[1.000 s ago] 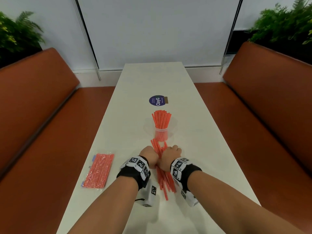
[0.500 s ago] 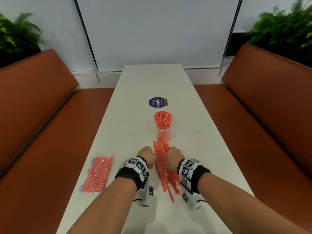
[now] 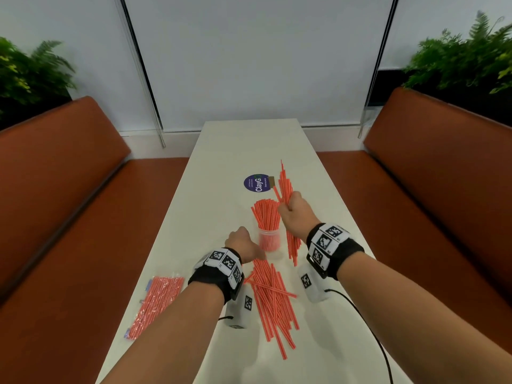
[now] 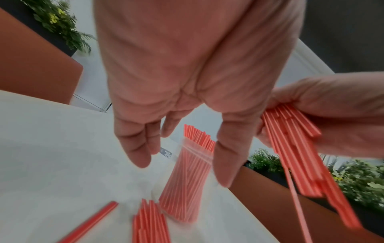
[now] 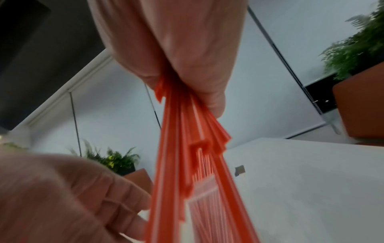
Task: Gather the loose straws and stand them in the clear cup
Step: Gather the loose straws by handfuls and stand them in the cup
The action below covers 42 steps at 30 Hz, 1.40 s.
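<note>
The right hand (image 3: 295,210) grips a bundle of orange straws (image 3: 288,217) upright, just right of the clear cup (image 3: 268,239) mid-counter (image 3: 221,167). The left hand (image 3: 243,243), fingers relaxed and spread, hovers beside the cup above the loose straws (image 3: 273,297) lying nearer, clear of both counter edges.

Head view high, looking down; 2 wrist views close, sharing cup (image 4: 187,180).
</note>
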Each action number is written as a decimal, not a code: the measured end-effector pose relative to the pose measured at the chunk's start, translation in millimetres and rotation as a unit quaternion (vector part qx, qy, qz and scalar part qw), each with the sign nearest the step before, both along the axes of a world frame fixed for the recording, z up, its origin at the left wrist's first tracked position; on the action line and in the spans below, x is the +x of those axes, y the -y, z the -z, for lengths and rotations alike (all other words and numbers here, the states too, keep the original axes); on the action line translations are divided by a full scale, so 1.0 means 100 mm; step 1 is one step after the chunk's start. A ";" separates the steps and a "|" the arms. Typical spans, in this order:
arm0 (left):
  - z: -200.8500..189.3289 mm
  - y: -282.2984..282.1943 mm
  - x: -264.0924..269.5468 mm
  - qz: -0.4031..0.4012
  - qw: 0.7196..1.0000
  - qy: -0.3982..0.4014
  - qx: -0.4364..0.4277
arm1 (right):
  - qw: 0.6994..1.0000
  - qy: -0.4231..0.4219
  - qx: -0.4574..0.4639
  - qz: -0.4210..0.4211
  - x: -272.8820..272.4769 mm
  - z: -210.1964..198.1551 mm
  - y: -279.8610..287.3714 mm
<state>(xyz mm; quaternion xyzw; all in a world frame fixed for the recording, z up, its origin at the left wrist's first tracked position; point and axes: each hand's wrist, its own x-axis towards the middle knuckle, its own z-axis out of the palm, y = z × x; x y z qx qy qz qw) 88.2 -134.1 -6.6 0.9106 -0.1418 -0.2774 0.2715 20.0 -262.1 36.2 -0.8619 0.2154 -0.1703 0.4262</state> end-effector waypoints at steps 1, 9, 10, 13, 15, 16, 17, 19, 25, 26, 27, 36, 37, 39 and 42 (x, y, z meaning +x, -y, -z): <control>-0.01 0.05 0.04 0.001 1.000 0.001 -0.001 | 1.000 0.020 0.013 0.007 0.07 -0.04 0.04; 0.30 0.48 0.38 -0.001 0.996 0.032 -0.087 | 0.985 0.159 0.065 0.028 0.54 -0.22 0.23; 0.26 0.49 0.34 -0.004 0.994 0.031 -0.101 | 0.983 0.167 0.074 0.031 0.59 -0.17 0.22; 0.11 0.57 0.27 -0.023 0.988 0.001 -0.156 | 0.974 0.183 0.115 0.062 0.73 0.00 0.20; 0.15 0.62 0.28 -0.040 0.979 -0.013 -0.200 | 0.969 0.191 0.131 0.083 0.78 0.13 0.17; 0.20 0.64 0.30 -0.051 0.975 -0.015 -0.216 | 0.968 0.194 0.136 0.088 0.79 0.19 0.16; 0.27 0.67 0.34 -0.057 0.973 -0.018 -0.224 | 0.967 0.195 0.139 0.091 0.79 0.24 0.17; 0.31 0.66 0.37 -0.050 0.970 -0.017 -0.237 | 0.967 0.192 0.143 0.085 0.77 0.35 0.18; 0.28 0.61 0.32 -0.022 0.967 0.014 -0.254 | 0.957 0.217 0.186 0.044 0.67 0.49 0.21; 0.28 0.61 0.32 -0.021 0.967 0.017 -0.255 | 0.955 0.221 0.192 0.042 0.66 0.50 0.22; 0.28 0.61 0.31 -0.021 0.967 0.018 -0.255 | 0.954 0.225 0.194 0.040 0.66 0.50 0.22; 0.30 0.58 0.31 -0.022 0.970 0.032 -0.240 | 0.968 0.217 0.104 0.074 0.66 0.57 0.29; 0.30 0.57 0.31 -0.022 0.970 0.029 -0.239 | 0.973 0.207 0.092 0.045 0.66 0.58 0.28; 0.34 0.59 0.31 -0.019 0.970 0.031 -0.242 | 0.983 0.174 0.055 -0.019 0.66 0.58 0.26; 0.35 0.62 0.32 0.021 0.976 0.066 -0.206 | 0.987 0.128 -0.038 -0.085 0.63 0.58 0.22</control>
